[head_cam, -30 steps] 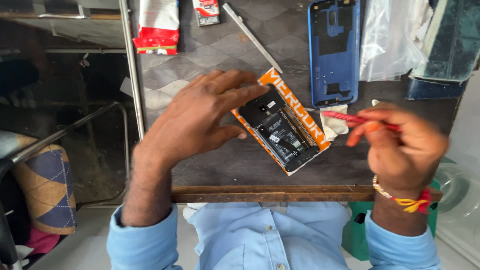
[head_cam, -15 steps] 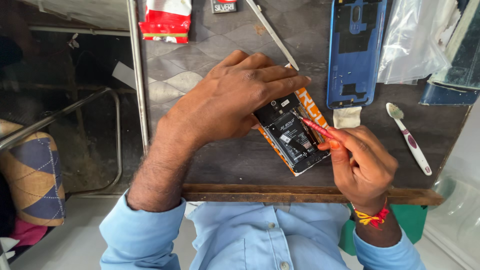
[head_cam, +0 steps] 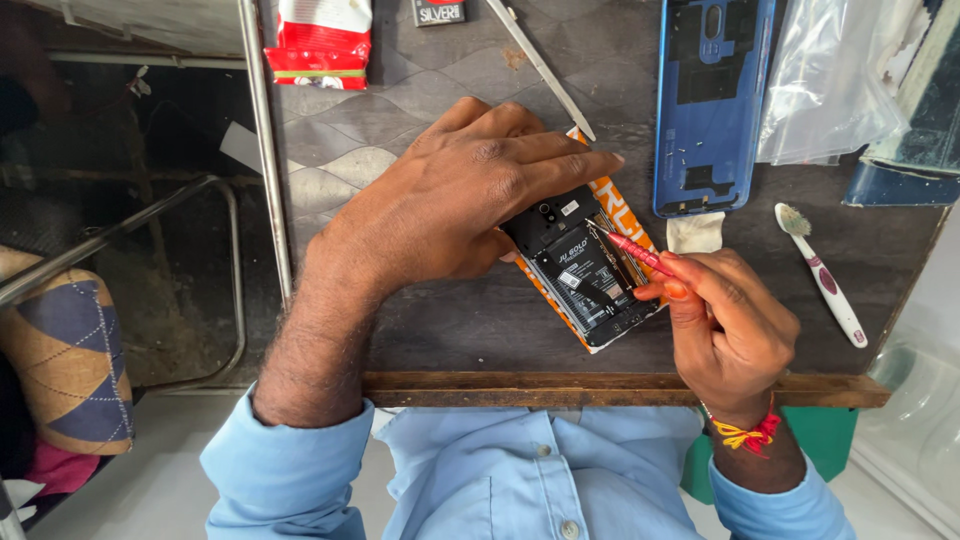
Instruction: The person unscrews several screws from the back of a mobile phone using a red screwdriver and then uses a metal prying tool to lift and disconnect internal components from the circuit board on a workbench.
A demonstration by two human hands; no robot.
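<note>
My left hand (head_cam: 470, 200) lies flat, pinning the far end of the opened phone (head_cam: 585, 270), whose long axis slants from far left to near right on the table (head_cam: 450, 320), while my right hand (head_cam: 730, 330), nearer its right edge, pinches a red screwdriver (head_cam: 635, 252) tipped into it.

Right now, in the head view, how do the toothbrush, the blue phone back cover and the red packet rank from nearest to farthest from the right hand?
1. Toothbrush: just beside the right hand, toward the table's right edge.
2. Blue phone back cover: beyond the hand, farther up the table.
3. Red packet: far corner, on the left hand's side.
</note>
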